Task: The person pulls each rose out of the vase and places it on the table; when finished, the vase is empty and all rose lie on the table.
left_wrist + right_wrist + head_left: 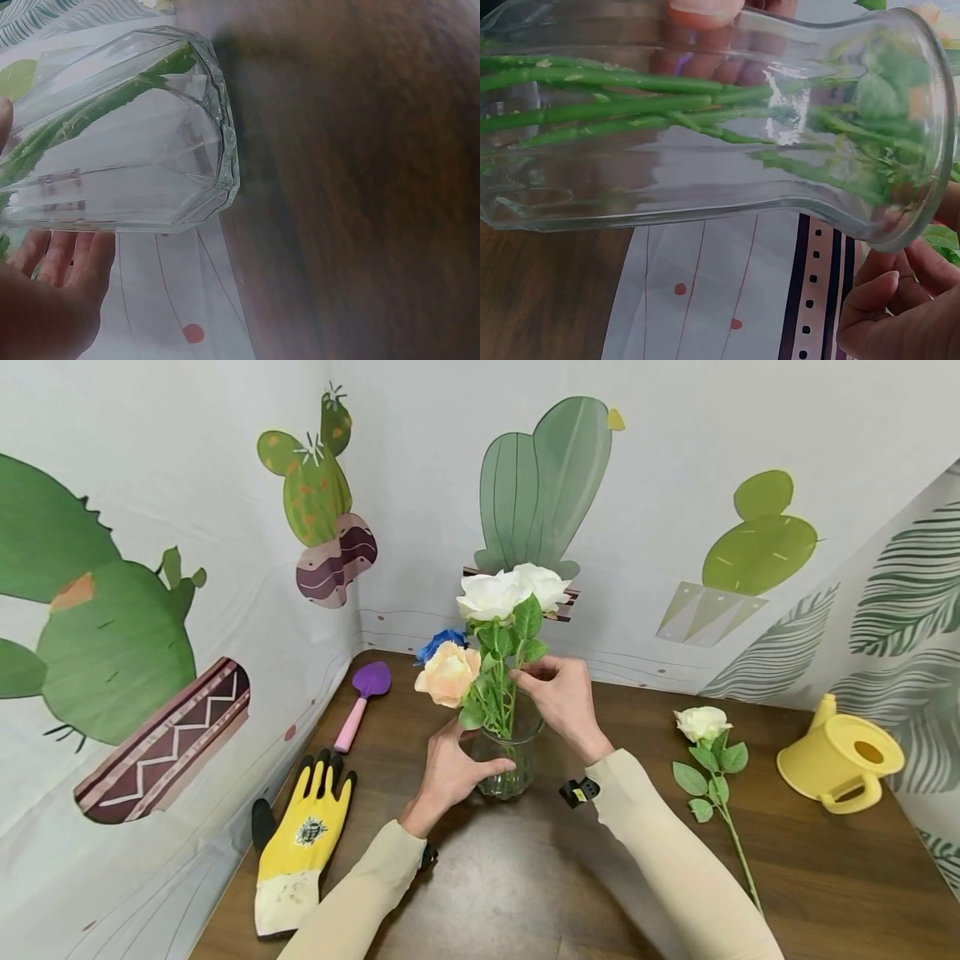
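A clear glass vase (508, 768) stands upright on the table, several green stems (630, 79) inside it. My left hand (453, 767) grips its left side, thumb across the front and fingers behind the glass. Above the rim, my right hand (561, 697) pinches the stem of a white rose (542, 585) among the leaves; the exact contact is partly hidden. Another white rose (491, 596) stands beside it. A peach rose (448, 674) leans out to the left, with a blue flower (438, 645) partly hidden behind.
On the right lie a loose white rose (702, 725) and a yellow watering can (832, 760). A purple trowel with a pink handle (363, 702) and a yellow-black glove (303, 839) lie on the left. Cactus-printed cloth (420, 485) hangs behind the wooden table (517, 877).
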Demonstrator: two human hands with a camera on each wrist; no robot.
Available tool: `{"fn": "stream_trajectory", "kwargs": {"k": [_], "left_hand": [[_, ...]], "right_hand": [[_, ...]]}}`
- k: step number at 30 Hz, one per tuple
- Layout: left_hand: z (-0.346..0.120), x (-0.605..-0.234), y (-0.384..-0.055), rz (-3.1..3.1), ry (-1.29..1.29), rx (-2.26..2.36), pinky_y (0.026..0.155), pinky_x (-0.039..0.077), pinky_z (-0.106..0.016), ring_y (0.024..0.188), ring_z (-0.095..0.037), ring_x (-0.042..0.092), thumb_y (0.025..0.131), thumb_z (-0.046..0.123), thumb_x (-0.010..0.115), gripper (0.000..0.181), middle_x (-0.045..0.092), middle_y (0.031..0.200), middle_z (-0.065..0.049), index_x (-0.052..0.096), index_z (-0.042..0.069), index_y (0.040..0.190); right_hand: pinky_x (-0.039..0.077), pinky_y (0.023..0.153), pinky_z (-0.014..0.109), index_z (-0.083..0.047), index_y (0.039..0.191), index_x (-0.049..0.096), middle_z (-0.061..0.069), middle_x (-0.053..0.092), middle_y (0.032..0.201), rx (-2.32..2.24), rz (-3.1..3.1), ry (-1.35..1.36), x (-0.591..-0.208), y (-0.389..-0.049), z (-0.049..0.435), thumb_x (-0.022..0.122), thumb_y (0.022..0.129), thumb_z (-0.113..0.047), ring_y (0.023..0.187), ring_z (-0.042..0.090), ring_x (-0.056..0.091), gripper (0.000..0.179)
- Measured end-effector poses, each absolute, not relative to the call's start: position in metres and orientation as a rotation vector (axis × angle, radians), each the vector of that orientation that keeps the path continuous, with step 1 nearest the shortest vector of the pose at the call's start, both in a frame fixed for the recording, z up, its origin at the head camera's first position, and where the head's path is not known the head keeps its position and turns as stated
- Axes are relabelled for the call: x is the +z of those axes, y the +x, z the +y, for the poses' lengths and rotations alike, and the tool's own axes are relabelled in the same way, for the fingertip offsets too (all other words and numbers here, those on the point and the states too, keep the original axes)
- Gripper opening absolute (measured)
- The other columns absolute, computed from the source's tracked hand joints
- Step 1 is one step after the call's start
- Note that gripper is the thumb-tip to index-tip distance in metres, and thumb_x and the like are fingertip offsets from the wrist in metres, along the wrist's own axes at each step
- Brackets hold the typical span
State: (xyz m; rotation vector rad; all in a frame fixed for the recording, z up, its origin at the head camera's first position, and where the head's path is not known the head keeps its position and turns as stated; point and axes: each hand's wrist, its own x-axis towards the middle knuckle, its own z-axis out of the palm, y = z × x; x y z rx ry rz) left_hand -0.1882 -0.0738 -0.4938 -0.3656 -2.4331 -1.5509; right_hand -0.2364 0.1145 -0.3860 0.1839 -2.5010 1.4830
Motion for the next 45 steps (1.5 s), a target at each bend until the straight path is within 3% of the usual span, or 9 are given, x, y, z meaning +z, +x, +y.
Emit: {"fn": "stream_trajectory", "kwargs": {"k": [26, 38, 45], "left_hand": [[-0.073, -0.496, -0.19, -2.425, -0.353, -1.57, 0.105, 0.066, -0.04, 0.128, -0.03, 0.074, 0.07, 0.029, 0.106, 0.099, 0.07, 0.151, -0.01, 0.06, 0.015, 0.156], [-0.074, -0.496, -0.19, -2.424, -0.363, -1.571, 0.106, 0.066, -0.042, 0.129, -0.031, 0.074, 0.069, 0.026, 0.106, 0.1, 0.07, 0.151, -0.01, 0.06, 0.014, 0.157], [-0.073, -0.495, -0.19, -2.427, -0.37, -1.558, 0.106, 0.066, -0.041, 0.129, -0.032, 0.074, 0.07, 0.027, 0.106, 0.101, 0.068, 0.152, -0.011, 0.059, 0.013, 0.158]], "right_hand": [[0.054, 0.065, 0.018, 0.0, 0.099, 0.085, 0.022, 0.081, 0.092, 1.565, -2.378, 0.119, -0.364, -0.231, 0.116, 0.083, 0.097, -0.019, 0.072, 0.007, 0.068, 0.019], [0.054, 0.071, 0.016, 0.001, 0.1, 0.083, -0.004, 0.076, 0.084, 1.694, -2.294, 0.152, -0.364, -0.236, 0.118, 0.084, 0.096, -0.016, 0.075, 0.002, 0.067, 0.017], [0.055, 0.071, 0.016, 0.001, 0.101, 0.084, 0.014, 0.081, 0.095, 1.692, -2.242, 0.186, -0.362, -0.237, 0.117, 0.084, 0.096, -0.015, 0.076, 0.002, 0.068, 0.017]]}}
